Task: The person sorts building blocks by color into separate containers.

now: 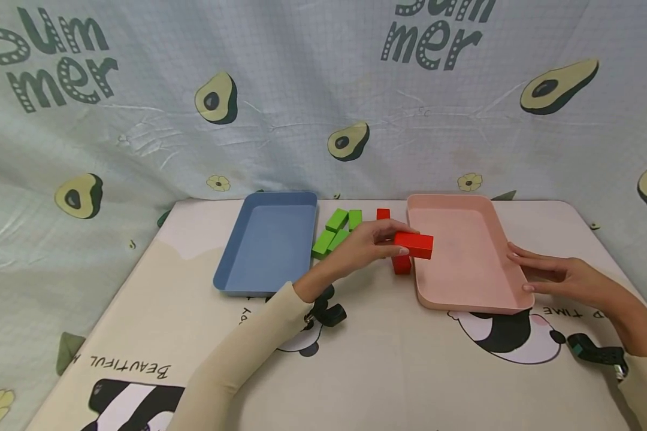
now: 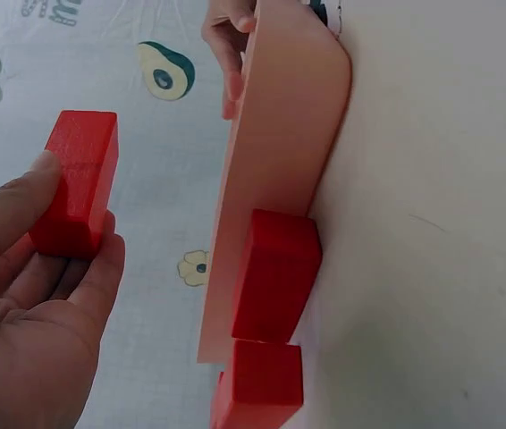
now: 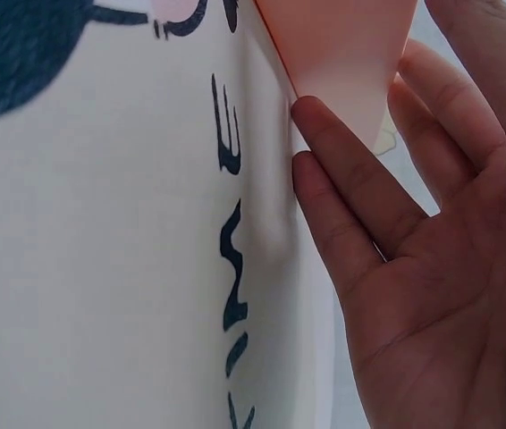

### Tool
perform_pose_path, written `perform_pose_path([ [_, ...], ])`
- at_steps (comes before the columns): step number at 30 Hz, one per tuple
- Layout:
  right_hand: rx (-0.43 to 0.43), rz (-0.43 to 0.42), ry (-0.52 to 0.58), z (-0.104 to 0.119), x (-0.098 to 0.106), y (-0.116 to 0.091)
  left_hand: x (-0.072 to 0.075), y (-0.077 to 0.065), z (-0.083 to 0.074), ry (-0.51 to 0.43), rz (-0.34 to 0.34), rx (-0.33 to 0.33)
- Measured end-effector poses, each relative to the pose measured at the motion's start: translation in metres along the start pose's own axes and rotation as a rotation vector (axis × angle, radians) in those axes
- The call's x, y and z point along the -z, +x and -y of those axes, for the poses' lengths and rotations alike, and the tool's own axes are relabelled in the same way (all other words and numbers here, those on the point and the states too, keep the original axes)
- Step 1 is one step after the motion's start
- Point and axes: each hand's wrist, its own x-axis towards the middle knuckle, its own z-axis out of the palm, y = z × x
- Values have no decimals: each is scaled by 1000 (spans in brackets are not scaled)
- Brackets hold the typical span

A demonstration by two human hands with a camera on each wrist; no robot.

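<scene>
Between thumb and fingers, my left hand (image 1: 371,242) pinches a red block (image 1: 416,244), raised at the left rim of the pink tray (image 1: 463,251). In the left wrist view the held block (image 2: 79,179) stands clear of the tray's side wall. More red blocks (image 2: 278,277) lie on the table along that wall, partly hidden behind the left hand in the head view. My right hand (image 1: 566,278) rests its fingers against the tray's right side. Up close in the right wrist view, the fingers (image 3: 351,170) of that hand lie fairly straight along the pink wall.
A blue tray (image 1: 272,242) stands at the left, with several green blocks (image 1: 324,244) beside its right edge. The table (image 1: 377,371) has a printed cover. Behind it hangs a cloth (image 1: 280,143) with avocado prints.
</scene>
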Motion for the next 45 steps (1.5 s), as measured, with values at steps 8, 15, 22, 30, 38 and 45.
perform_pose_path([
  [8,10,17,13,0,1,0,-4,12,-1,58,10,-21],
  [15,-13,9,-5,-1,1,0,-8,20,-1,67,15,-13],
  [22,-21,13,-30,2,2,1,-12,30,-1,15,26,-32],
  [30,-23,33,-6,5,3,1,-17,36,-2,17,19,-16],
  [38,-15,32,7,5,3,2,-21,43,0,43,22,-25],
  [45,-2,32,12,3,4,2,-24,48,-2,90,30,-45],
])
